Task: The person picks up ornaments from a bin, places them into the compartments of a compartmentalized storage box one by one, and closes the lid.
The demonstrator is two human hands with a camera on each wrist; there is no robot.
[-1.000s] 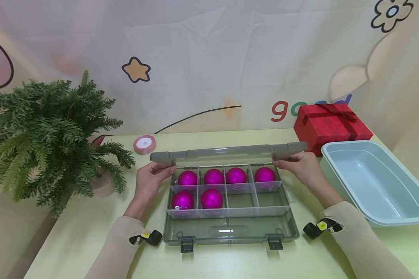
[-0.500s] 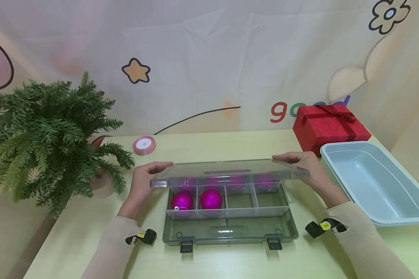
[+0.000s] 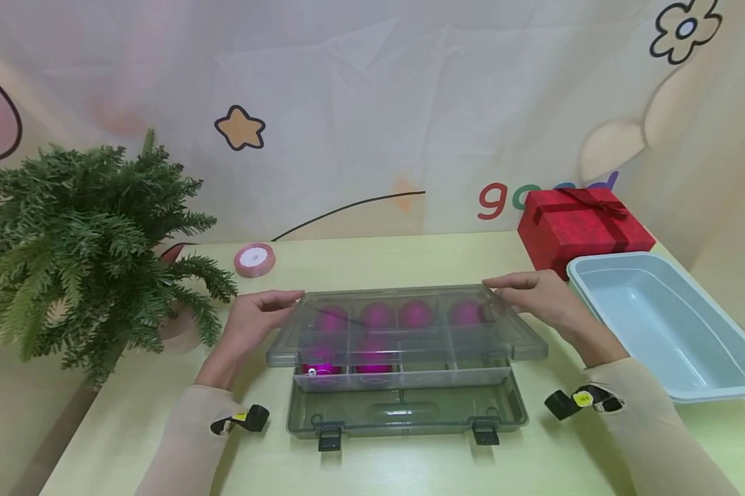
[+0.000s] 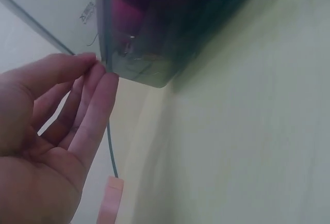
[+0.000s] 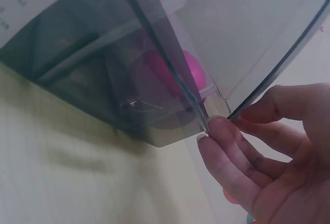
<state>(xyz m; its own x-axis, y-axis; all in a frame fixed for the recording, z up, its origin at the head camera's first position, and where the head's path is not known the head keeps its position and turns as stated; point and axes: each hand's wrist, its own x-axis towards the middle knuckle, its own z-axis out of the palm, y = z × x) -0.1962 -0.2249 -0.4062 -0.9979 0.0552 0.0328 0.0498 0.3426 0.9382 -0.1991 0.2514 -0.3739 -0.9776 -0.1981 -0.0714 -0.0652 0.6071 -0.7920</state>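
Observation:
A grey see-through plastic storage box (image 3: 459, 411) lies on the table, its hinged lid (image 3: 410, 337) slanting low over the divided compartments. Several magenta ball ornaments (image 3: 374, 367) show through it, and the front long compartment is uncovered. At the back left corner my left hand (image 3: 255, 320) pinches the lid, thumb and fingertips meeting at its edge in the left wrist view. My right hand (image 3: 542, 303) holds the back right corner the same way; the right wrist view shows fingertips (image 5: 221, 131) at the rim close by the hinge. Both front latches (image 3: 330, 439) hang outward.
An artificial pine tree (image 3: 93, 234) stands in a pot at the left. Behind the box is a pink ribbon roll (image 3: 255, 260). A red gift box (image 3: 586, 231) sits at the back right, with a pale blue plastic basin (image 3: 651, 310) in front of it.
The lid has swung forward and down from nearly upright, covering the ball compartments. Both hands stay at the back corners, the left shifted slightly left.

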